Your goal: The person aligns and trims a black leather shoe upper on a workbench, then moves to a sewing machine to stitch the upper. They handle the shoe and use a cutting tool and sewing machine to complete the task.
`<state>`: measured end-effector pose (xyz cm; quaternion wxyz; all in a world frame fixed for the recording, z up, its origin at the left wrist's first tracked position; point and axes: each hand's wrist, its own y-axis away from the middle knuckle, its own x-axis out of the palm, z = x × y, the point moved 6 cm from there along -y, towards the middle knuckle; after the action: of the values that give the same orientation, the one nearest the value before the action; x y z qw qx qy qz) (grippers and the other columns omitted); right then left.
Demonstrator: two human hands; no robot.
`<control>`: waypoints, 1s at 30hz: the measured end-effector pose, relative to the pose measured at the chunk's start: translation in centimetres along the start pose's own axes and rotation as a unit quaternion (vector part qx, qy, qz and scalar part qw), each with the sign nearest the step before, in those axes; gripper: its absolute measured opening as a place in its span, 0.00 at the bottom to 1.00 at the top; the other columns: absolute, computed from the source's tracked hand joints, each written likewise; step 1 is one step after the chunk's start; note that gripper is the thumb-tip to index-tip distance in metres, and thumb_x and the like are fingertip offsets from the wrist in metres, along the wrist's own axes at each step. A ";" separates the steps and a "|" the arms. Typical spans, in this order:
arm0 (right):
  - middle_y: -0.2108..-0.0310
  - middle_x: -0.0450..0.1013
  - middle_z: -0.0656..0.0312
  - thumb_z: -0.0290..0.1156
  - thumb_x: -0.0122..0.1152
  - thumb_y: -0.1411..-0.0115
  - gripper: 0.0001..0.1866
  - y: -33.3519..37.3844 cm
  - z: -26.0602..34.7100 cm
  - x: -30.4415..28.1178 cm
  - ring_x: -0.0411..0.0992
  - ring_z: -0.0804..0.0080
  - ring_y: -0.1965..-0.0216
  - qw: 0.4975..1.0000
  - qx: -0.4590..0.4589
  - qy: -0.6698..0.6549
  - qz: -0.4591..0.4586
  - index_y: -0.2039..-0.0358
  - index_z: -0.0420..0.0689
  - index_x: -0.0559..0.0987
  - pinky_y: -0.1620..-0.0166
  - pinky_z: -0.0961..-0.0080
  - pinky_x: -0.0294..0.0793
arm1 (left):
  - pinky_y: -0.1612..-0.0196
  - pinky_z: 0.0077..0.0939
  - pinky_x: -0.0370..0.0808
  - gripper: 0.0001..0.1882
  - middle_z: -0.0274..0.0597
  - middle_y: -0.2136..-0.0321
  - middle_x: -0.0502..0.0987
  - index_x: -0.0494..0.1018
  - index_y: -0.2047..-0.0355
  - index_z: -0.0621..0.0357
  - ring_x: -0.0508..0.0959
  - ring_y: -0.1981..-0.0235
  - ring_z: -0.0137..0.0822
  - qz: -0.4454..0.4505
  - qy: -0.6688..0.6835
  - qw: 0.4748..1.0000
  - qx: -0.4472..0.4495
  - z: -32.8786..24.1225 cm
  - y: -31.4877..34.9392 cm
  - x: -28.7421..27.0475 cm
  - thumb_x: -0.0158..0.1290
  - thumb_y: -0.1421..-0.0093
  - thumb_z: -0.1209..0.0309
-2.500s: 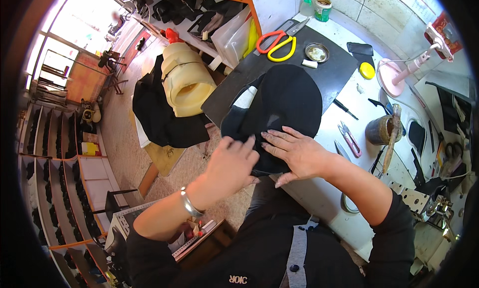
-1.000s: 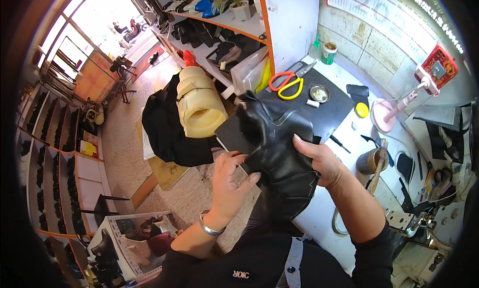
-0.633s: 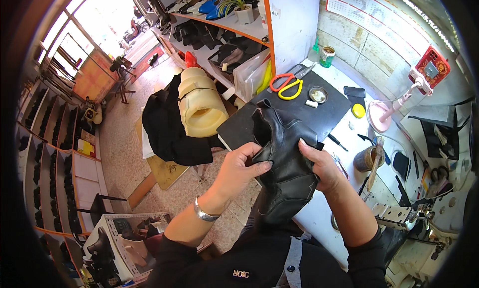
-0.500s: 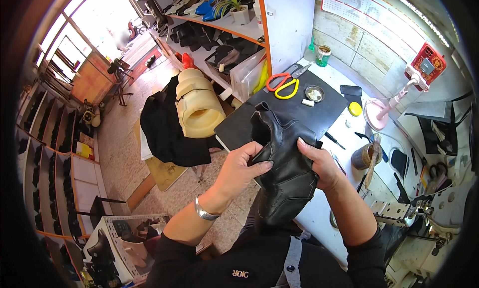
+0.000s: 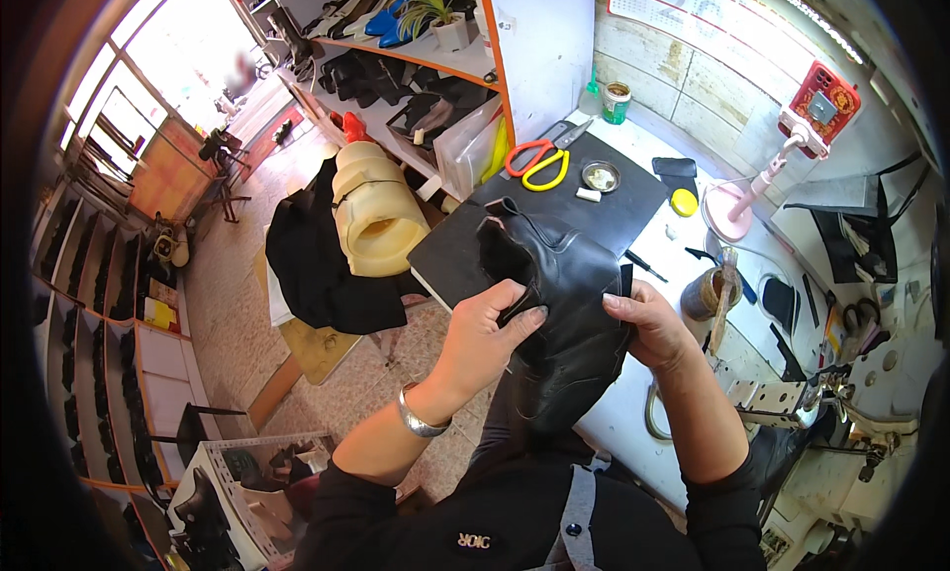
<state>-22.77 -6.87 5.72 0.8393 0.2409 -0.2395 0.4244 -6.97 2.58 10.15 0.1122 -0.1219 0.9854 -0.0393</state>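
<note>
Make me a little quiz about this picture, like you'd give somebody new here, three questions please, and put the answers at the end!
1. True or false: a silver bracelet circles the left wrist.
2. What do the left hand and right hand both hold?
A) a pink stand
B) a black leather piece
C) a yellow lid
3. Fill in: the scissors have one orange-red handle and one ____ handle.

Key:
1. True
2. B
3. yellow

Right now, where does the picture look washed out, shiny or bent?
Head view: the doorway at upper left is blown white; head view again: the black leather piece carries soft glare, and the shelves at left visibly curve.
</note>
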 end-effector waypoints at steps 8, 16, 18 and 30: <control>0.61 0.78 0.58 0.32 0.69 0.46 0.21 0.8 0.9 0.9 0.77 0.71 0.62 0.999 -0.015 0.008 -0.038 0.54 0.35 0.76 0.54 0.73 0.76 | 0.61 0.15 0.68 0.06 0.28 0.69 0.74 0.73 0.65 0.62 0.69 0.67 0.18 -0.012 0.098 0.995 -0.008 -0.1 0.5 1.6 0.57 0.39 0.72; 0.61 0.78 0.60 0.31 0.67 0.43 0.18 1.3 -0.4 1.6 0.77 0.72 0.62 0.994 -0.064 -0.039 -0.082 0.53 0.38 0.76 0.55 0.74 0.77 | 0.63 0.22 0.70 0.08 0.40 0.71 0.72 0.74 0.64 0.63 0.73 0.69 0.32 -0.089 -0.103 0.984 0.118 -1.7 1.2 1.6 0.59 0.43 0.76; 0.61 0.78 0.61 0.31 0.66 0.43 0.18 1.4 -0.6 1.6 0.77 0.72 0.61 0.992 -0.070 -0.058 -0.090 0.53 0.39 0.76 0.55 0.73 0.77 | 0.65 0.24 0.70 0.09 0.40 0.72 0.71 0.74 0.63 0.63 0.72 0.71 0.34 -0.104 -0.077 0.985 0.117 -1.7 1.1 1.7 0.60 0.44 0.76; 0.61 0.77 0.61 0.30 0.65 0.42 0.17 1.3 -1.6 1.5 0.77 0.73 0.62 0.991 -0.089 -0.059 -0.085 0.53 0.39 0.76 0.56 0.74 0.77 | 0.65 0.19 0.66 0.08 0.31 0.75 0.68 0.73 0.68 0.64 0.68 0.72 0.25 -0.060 -0.050 0.993 0.083 -1.0 1.0 1.9 0.57 0.39 0.71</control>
<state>-22.77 -4.36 5.68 0.8748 0.2092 -0.3042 0.3137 -9.18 3.11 10.60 0.1683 -0.1730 0.9628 -0.1216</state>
